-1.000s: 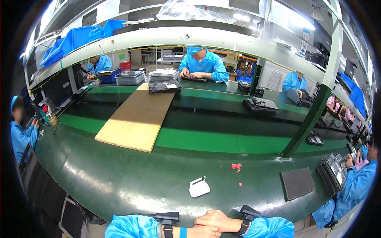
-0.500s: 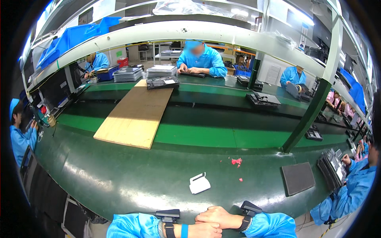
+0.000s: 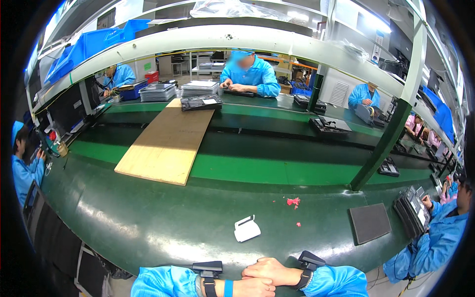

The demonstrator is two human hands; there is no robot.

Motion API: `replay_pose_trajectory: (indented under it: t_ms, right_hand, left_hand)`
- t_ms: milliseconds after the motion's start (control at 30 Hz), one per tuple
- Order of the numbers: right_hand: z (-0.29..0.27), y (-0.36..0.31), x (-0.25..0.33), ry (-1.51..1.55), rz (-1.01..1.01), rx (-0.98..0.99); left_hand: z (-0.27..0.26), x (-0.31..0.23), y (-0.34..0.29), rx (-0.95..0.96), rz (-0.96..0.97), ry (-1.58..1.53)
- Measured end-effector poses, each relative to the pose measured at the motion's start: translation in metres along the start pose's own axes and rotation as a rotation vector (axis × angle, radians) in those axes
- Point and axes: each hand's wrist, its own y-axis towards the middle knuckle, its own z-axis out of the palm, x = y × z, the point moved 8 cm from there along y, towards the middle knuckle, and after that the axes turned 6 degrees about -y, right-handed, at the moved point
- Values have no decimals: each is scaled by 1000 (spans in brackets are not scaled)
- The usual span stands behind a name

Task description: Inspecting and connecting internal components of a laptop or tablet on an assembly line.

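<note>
My left hand (image 3: 256, 287) and my right hand (image 3: 267, 270) rest against each other at the near edge of the green table, their forearms meeting from both sides. The fingers of both are bent and drawn together, partly hidden by the overlap, and no object shows in either. Each wrist wears a black strap with a dark device on it; a blue band circles my left wrist. Beyond the hands lies a small white flat piece (image 3: 247, 230) with a dark-marked strip at its top. Red scraps (image 3: 293, 202) lie farther off.
A wooden board (image 3: 163, 143) slopes across the lower green strip, with a black device (image 3: 201, 103) at its far end. A dark grey pad (image 3: 370, 223) lies right, near a co-worker holding black units (image 3: 411, 213). A dark green post (image 3: 381, 146) rises at right; other people work around.
My hands stay folded together. The whole view has shifted very slightly. Across the table, a co-worker's hands have moved a little, and at the far right a person's hand has come up.
</note>
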Motion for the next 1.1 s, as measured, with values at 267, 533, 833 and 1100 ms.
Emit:
replay_pose_trajectory:
  t_ms: [267,533,833,1100]
  right_hand:
    - [-2,2,1,36,22,11]
    - [-1,1,0,40,38,35]
    - [0,3,1,25,4,13]
    - [-3,4,2,30,-5,1]
  left_hand:
    - [-6,-2,-1,-136,38,-8]
    - [-7,-2,-1,-86,25,-32]
    - [-5,0,-5,-22,-21,-44]
    - [-3,-1,-5,7,-20,46]
